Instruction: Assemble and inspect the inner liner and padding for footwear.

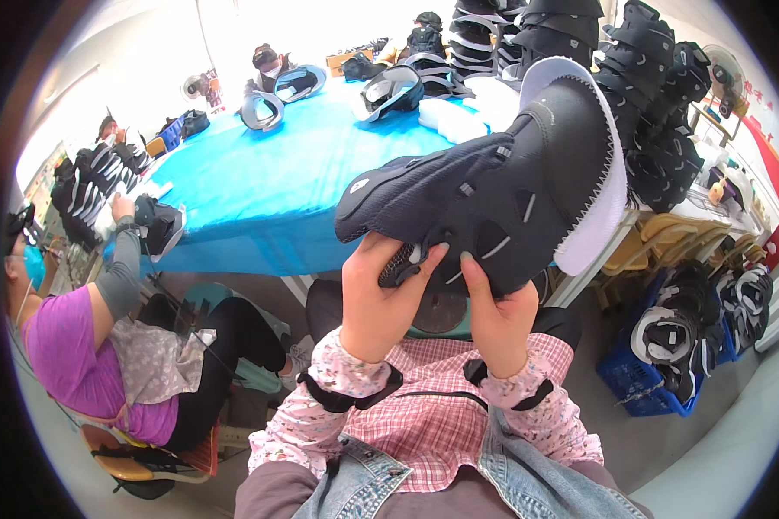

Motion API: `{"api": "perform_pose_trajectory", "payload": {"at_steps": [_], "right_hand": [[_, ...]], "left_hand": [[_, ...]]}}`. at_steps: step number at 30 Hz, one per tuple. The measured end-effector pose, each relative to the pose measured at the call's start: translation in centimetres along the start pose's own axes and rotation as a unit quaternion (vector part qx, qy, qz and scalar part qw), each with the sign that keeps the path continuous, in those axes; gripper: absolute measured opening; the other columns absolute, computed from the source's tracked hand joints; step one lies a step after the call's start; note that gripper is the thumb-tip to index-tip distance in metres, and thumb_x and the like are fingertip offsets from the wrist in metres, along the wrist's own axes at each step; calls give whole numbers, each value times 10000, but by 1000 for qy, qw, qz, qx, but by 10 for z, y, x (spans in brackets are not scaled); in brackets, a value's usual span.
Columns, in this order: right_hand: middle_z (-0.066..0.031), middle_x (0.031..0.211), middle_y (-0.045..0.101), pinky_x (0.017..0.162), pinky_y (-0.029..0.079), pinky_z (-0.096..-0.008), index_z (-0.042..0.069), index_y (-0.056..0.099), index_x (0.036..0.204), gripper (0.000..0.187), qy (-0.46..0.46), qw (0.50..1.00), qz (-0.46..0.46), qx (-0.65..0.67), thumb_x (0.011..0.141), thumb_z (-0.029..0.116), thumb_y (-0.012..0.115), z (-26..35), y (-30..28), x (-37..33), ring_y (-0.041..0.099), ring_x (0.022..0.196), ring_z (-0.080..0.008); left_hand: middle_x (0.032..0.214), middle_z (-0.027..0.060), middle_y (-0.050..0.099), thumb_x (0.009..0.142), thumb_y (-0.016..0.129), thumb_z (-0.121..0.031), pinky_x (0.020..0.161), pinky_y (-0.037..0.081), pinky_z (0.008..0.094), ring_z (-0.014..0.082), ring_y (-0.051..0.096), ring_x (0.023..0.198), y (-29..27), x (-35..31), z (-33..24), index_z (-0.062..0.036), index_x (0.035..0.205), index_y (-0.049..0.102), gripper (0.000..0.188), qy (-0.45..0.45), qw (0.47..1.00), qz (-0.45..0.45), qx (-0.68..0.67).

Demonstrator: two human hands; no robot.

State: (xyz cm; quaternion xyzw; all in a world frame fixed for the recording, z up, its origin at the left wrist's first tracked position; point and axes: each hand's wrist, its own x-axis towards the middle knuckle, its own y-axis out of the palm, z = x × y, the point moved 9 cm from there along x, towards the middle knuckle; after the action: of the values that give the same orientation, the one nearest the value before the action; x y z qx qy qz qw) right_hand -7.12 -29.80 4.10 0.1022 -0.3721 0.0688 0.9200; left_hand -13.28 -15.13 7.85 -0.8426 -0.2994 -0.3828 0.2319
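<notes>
Both my hands hold a black boot upper up in front of me, above my lap. It lies on its side, and a white padded lining edged with zigzag stitching shows along its right end. My left hand grips its lower edge near the narrower left part, thumb against the material. My right hand holds the same lower edge a little further right, with its thumb pressed on the surface. The fingers behind the upper are partly hidden.
A table with a blue cover stands ahead, carrying loose uppers and white padding pieces. Tall stacks of uppers rise at right. A blue crate of uppers sits on the floor. A co-worker sits at left.
</notes>
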Motion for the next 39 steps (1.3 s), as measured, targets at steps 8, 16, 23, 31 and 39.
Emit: {"api": "perform_pose_trajectory", "payload": {"at_steps": [8,16,23,31,39], "right_hand": [[-29,899,659,686,477,-217,-13,640,998,204,196,955,153,159,799,8,681,-27,7,-12,595,791,-85],[-84,898,674,695,497,-251,-39,641,962,195,-35,994,60,-86,786,27,692,0,-3,-9,625,802,-119],[-56,999,637,731,478,-239,-27,585,1066,240,281,921,29,269,879,121,617,-28,-17,-2,603,837,-122],[-82,1018,631,806,455,-249,-69,570,1092,287,112,992,-2,53,830,16,652,-3,-21,-8,591,903,-138],[-55,975,631,792,463,-243,-31,585,1102,271,161,971,23,176,843,23,639,-15,-28,-9,589,881,-131]], "left_hand": [[881,45,645,749,754,-134,701,484,241,87,579,780,11,-8,17,35,974,622,311,-214,947,151,-184],[814,65,669,789,705,-99,670,485,260,102,599,724,18,-34,33,-2,959,633,209,-186,970,122,-102],[859,21,642,791,711,-81,710,472,247,77,565,795,29,-50,30,7,1049,589,298,-199,936,232,-177],[780,-14,629,817,693,-84,588,429,204,35,518,679,39,-69,46,12,957,644,177,-198,945,175,-192],[790,-21,613,810,695,-63,599,430,192,34,532,697,34,-66,37,8,942,640,159,-252,923,192,-218]]}}
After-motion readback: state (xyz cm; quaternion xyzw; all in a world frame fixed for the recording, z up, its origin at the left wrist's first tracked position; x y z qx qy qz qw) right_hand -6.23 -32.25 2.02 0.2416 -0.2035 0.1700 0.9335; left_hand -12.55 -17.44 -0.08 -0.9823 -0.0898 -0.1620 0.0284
